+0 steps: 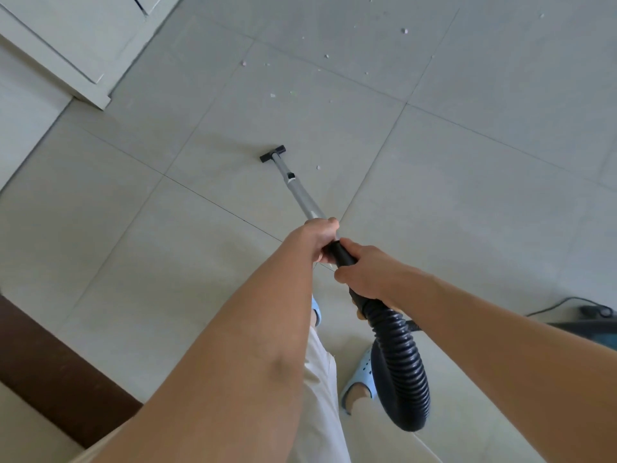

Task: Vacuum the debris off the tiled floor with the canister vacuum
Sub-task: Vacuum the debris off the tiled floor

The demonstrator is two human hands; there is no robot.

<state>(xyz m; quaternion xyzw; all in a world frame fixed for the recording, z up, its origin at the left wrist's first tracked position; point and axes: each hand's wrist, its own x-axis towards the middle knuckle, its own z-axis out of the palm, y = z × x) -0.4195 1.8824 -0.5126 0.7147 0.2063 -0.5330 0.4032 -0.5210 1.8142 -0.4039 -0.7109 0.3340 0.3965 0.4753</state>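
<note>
A silver vacuum wand (298, 192) runs from my hands down to a small black floor nozzle (272, 153) resting on the pale tiled floor (467, 195). My left hand (319, 237) grips the wand's upper end. Just behind it, my right hand (365, 274) grips the black handle where the ribbed black hose (405, 372) begins. The hose loops down and back toward the canister (587, 332), partly visible at the right edge. Small white debris bits (404, 30) lie scattered on tiles beyond the nozzle, and one crumb (318, 167) lies just right of the wand.
A white cabinet base (66, 58) stands at the upper left. A dark brown furniture edge (50, 365) runs along the lower left. A black power cord (564, 302) trails on the floor at right. My feet wear light blue slippers (362, 372).
</note>
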